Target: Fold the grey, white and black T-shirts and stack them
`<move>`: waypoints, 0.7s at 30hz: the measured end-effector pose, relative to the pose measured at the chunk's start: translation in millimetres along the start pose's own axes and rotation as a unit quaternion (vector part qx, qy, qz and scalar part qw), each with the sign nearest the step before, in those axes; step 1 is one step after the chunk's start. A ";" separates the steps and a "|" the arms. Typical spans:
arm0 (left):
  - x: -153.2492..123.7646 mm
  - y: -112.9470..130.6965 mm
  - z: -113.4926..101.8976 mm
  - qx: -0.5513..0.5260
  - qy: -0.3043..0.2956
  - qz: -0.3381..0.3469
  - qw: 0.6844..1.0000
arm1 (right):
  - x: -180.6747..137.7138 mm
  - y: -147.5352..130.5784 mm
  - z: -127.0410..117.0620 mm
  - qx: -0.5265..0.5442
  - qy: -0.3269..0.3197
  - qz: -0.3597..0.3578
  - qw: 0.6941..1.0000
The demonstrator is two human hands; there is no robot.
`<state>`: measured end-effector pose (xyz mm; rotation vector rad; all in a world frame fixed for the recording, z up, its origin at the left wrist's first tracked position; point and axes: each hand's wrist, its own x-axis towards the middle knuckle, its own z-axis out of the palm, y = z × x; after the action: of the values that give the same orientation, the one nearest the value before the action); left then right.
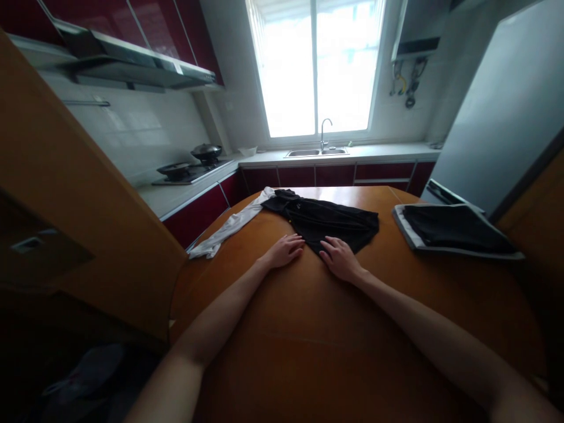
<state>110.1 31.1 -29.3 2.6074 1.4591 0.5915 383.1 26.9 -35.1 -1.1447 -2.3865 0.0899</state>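
A black garment (330,217) with one pale grey sleeve (233,226) lies spread on the round wooden table (304,305). The sleeve stretches out toward the left edge. My left hand (285,250) rests palm down at the garment's near edge, its fingertips touching or just beside the black cloth. My right hand (340,258) lies flat with fingers apart, fingertips on the near edge of the black fabric. Neither hand grips anything. On the right of the table sits a folded stack of black and grey clothing (458,229).
A wooden door or panel (88,194) stands close on the left. Beyond the table are a counter with a sink (317,153), a stove with a lidded pan (207,151), and a window. A tall fridge (506,100) rises at the right.
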 end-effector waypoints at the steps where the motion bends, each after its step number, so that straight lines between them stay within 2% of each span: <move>1: 0.4 0.0 0.9 0.001 0.010 0.000 1.000 | -1.4 -4.4 0.7 0.002 -0.023 -0.009 1.000; 3: 1.4 -1.7 2.5 0.009 0.034 -0.012 0.999 | -3.1 -8.7 -2.1 0.007 -0.060 -0.017 0.998; 6: 2.8 -6.0 3.6 0.025 0.057 -0.050 0.997 | -1.1 -9.0 -14.8 -0.002 -0.071 0.011 0.997; 10: 2.6 -9.2 2.8 0.041 0.036 -0.103 0.993 | 4.1 -5.5 -33.5 -0.081 -0.046 0.092 0.991; 14: 1.5 -10.3 2.9 0.048 0.012 -0.119 0.992 | 1.0 -1.4 -38.6 -0.152 -0.004 0.161 0.975; 17: 1.3 -11.7 4.0 0.047 0.008 -0.113 0.992 | -4.9 -2.0 -31.4 -0.136 0.006 0.124 0.983; 21: 1.7 -11.4 4.0 0.040 -0.007 -0.084 0.996 | -8.2 -6.1 -17.3 -0.040 -0.056 -0.002 0.998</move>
<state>103.3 39.1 -35.6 2.5069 1.7093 0.5046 391.0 14.3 -21.6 -1.2017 -2.5111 0.0597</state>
